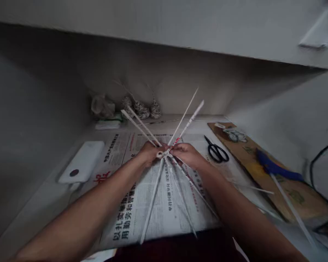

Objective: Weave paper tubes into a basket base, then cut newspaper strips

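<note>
A bundle of rolled paper sticks (154,203) crosses at one point in front of me and fans out both away from and toward my body. My left hand (150,153) is closed on the left side of the crossing, where a small round hollow end shows beside the fingers. On the right side, my right hand (187,154) pinches the sticks near the crossing, close to a red-printed stretch. Both hands are above newspaper sheets (153,218). The fingertips are partly hidden, so their exact hold is unclear.
Black scissors (218,152) lie right of the newspaper. Beyond them, a cardboard sheet (246,163) carries a blue glue gun (278,169) and a clear plastic bundle (235,134). A white power bank (83,162) is at left. Several woven paper pieces (141,110) stand along the back wall.
</note>
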